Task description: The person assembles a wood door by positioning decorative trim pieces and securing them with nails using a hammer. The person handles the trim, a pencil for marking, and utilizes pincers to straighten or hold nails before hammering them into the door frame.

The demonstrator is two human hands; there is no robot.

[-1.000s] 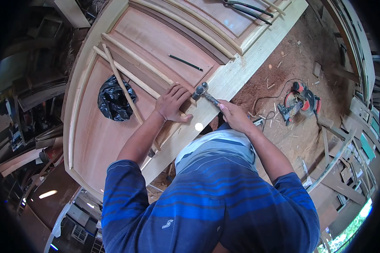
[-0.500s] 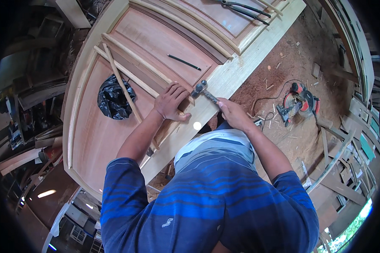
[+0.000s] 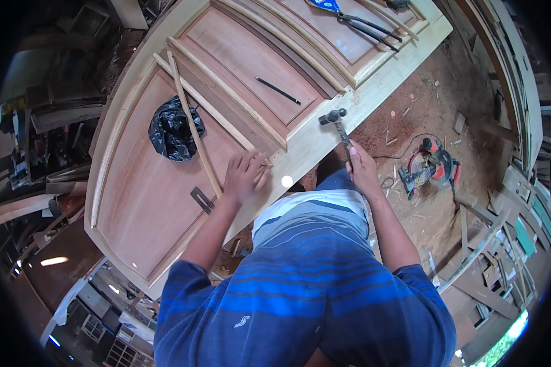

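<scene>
My right hand (image 3: 362,168) is closed round the handle of a hammer (image 3: 344,133), whose dark double-ended head points away from me over the edge of a large wooden door (image 3: 373,92). My left hand (image 3: 246,177), a little blurred, lies with fingers extended over the near end of a loose pale moulding strip (image 3: 211,107). Just beyond it, another moulding strip (image 3: 226,88) runs along a panel, ending near the door's pale edge board. A thin wooden stick (image 3: 193,131) crosses a crumpled black plastic bag (image 3: 172,129), its lower end close to my left wrist.
On the door lie a dark pencil (image 3: 278,90), black-handled pincers (image 3: 370,29), a blue packet (image 3: 324,5) and a dark slotted piece (image 3: 201,199). A red and black power saw (image 3: 431,164) with a cord sits on the dirt ground at right, near scrap wood (image 3: 487,275).
My right hand has carried the hammer to the right, off the moulding's end. The left hand has shifted down and left from that strip. The view has moved slightly, showing the blue packet.
</scene>
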